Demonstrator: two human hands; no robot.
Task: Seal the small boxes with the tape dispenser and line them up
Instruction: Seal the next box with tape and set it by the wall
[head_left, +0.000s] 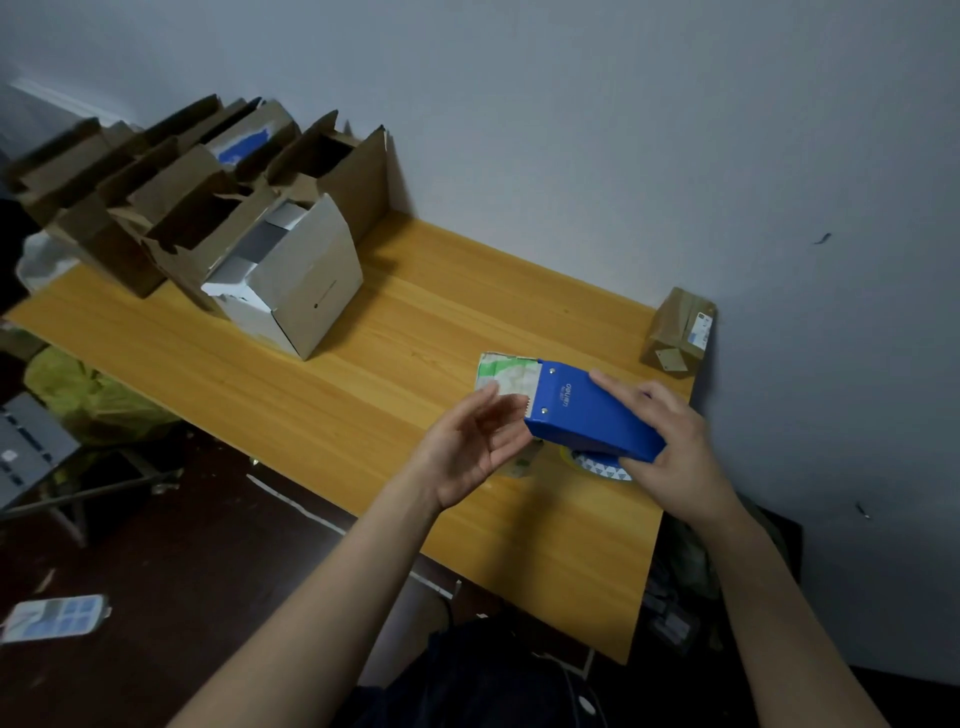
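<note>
The bench (363, 364) runs from the far left toward the near right along the wall. A cluster of open boxes (156, 197) crowds its far left end, well apart from the hands, with a white box (296, 280) at the cluster's front. A taped brown box (678, 332) stands alone at the far right against the wall.

The right hand (675, 452) grips the blue tape dispenser (587, 415) round its rear. The dispenser's long axis slants from there up and to the left, toothed blade leading.

The left hand (467, 447) meets that blade, thumb and fingers seeming to pinch the loose tape end (511, 402), though the clear film is hard to make out.

A green-and-white small box (506, 371) lies flat just beyond the blade, partly hidden by the dispenser and nearer the left hand. Judging by this, the tape has to be drawn out toward it.
</note>
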